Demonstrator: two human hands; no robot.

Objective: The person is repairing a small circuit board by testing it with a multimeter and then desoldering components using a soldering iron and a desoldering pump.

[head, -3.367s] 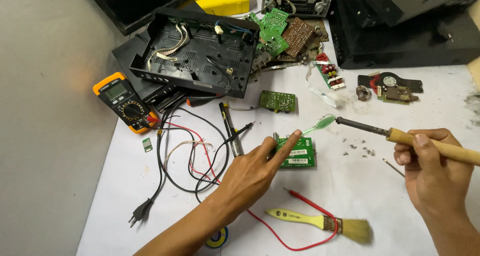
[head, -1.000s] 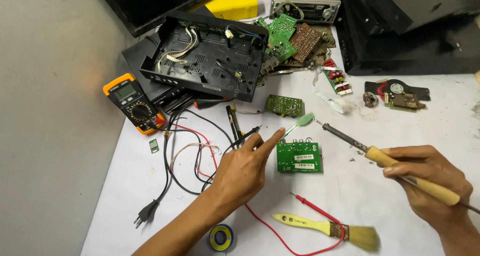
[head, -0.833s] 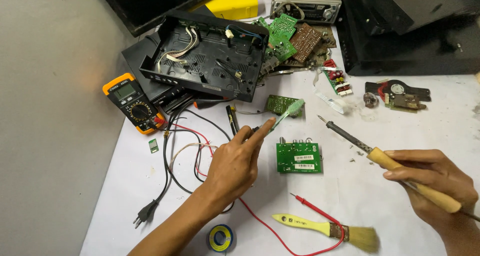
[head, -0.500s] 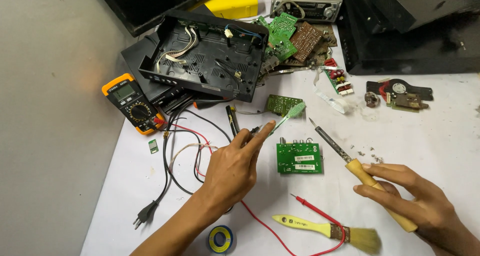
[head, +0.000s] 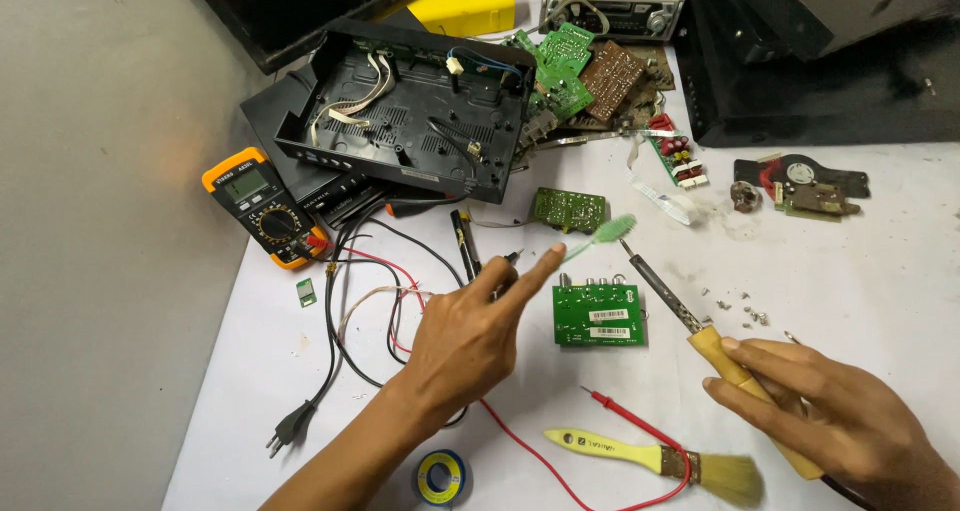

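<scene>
On the white table (head: 860, 281), the open black casing (head: 405, 106) lies at the far side with loose circuit boards (head: 575, 66) beside it and a yellow multimeter (head: 265, 206) to its left. The right hand (head: 840, 421) has its grip clenched on the wooden handle of a soldering iron (head: 700, 326), whose tip points toward the green toothbrush (head: 600, 236). The left hand (head: 470, 336) pinches that toothbrush just left of the small green circuit board (head: 597, 313), which lies flat between both hands; a yellow paintbrush (head: 650, 459) lies nearer.
</scene>
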